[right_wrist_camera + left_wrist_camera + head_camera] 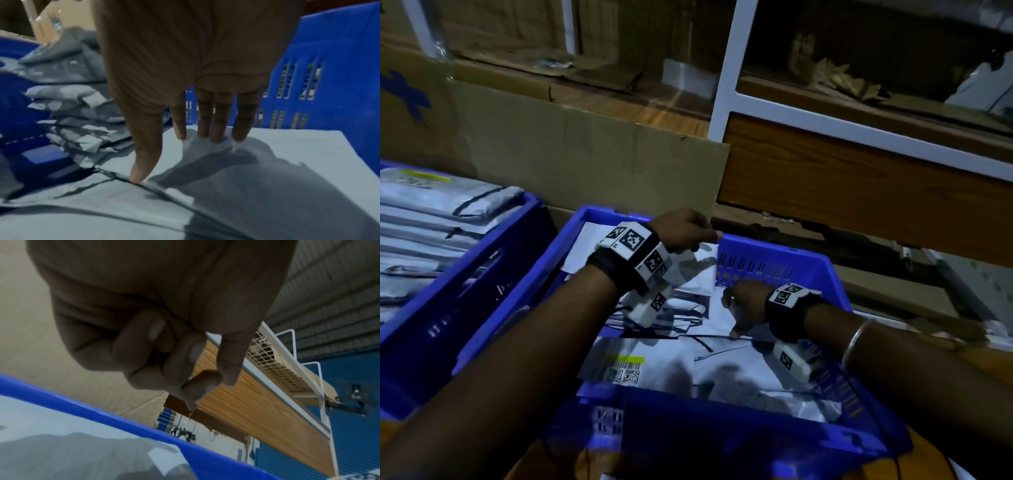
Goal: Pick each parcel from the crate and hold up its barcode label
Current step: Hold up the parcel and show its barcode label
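While our right hand [193, 78] presses flat, fingers straight, on a parcel [287, 146] in the crate [774, 250], our left hand [681, 231] hangs curled, empty; slick neighbouring parcels may lift together.

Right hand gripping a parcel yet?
No: in the right wrist view the right hand lies open, straight fingers resting on a flat grey parcel in the crate.
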Available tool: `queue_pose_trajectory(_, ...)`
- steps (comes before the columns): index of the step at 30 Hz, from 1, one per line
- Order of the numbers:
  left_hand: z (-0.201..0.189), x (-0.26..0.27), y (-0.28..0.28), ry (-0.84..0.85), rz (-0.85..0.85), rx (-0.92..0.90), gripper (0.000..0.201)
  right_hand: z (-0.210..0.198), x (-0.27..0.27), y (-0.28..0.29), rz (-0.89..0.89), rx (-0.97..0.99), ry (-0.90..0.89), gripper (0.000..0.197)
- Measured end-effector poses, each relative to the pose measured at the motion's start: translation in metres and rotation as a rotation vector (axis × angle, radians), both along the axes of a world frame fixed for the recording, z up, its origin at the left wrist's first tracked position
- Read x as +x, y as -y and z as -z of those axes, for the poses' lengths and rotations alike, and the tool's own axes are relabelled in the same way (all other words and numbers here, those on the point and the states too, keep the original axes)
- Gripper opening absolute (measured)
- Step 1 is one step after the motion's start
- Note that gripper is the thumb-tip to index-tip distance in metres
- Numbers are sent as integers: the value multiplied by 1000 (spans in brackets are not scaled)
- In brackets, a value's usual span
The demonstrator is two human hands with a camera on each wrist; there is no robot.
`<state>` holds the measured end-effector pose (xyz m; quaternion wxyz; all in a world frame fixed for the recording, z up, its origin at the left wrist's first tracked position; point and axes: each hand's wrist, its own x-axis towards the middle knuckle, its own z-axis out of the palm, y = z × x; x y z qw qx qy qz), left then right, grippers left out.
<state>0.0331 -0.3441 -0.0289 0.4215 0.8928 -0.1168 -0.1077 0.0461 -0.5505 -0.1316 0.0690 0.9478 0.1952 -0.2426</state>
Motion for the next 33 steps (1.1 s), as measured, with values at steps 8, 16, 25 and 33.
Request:
queue_pose_trajectory(8, 8, -3, 1, -21, 28, -61, 37, -3, 13, 10, 105, 36, 70, 71)
queue_pose_trajectory(16, 14, -6, 5, -39, 25, -101, 35, 1, 14, 11, 128, -22, 58, 65)
queue_pose_trajectory(25, 12, -8, 6, -16, 32, -55, 37, -1, 14, 18, 193, 51, 90, 46)
queue_pose_trajectory(33, 16, -8, 7, -6, 36, -25, 37, -46, 7, 33, 253, 174, 122, 37)
